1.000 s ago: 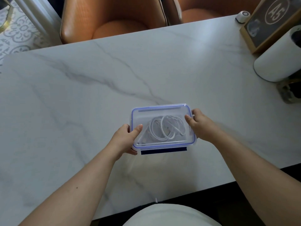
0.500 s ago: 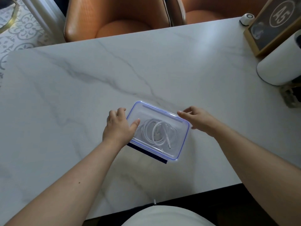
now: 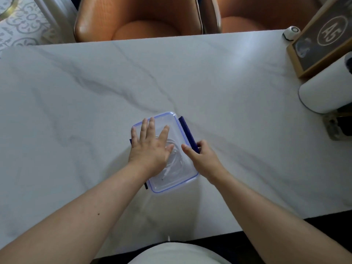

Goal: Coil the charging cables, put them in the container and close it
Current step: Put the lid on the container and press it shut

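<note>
A clear plastic container (image 3: 172, 181) with a blue-rimmed lid lies on the white marble table (image 3: 219, 88), its long side running away from me. Coiled white charging cables (image 3: 176, 161) show through the lid. My left hand (image 3: 150, 147) lies flat on the lid with fingers spread, pressing down. My right hand (image 3: 202, 159) sits at the container's right edge, thumb on the lid and fingers curled on the dark blue side latch (image 3: 187, 133), which sticks out sideways. A second dark blue latch on the left side is mostly hidden under my left hand.
A white paper roll (image 3: 323, 92) lies at the right edge, with a framed "A5" sign (image 3: 322, 39) and a small white round device (image 3: 290, 33) behind it. Two orange chairs (image 3: 137, 18) stand beyond the table's far edge.
The container has been turned about a quarter turn. My left hand moved from its edge onto the lid, laid flat. My right hand shifted to the right-side latch.
</note>
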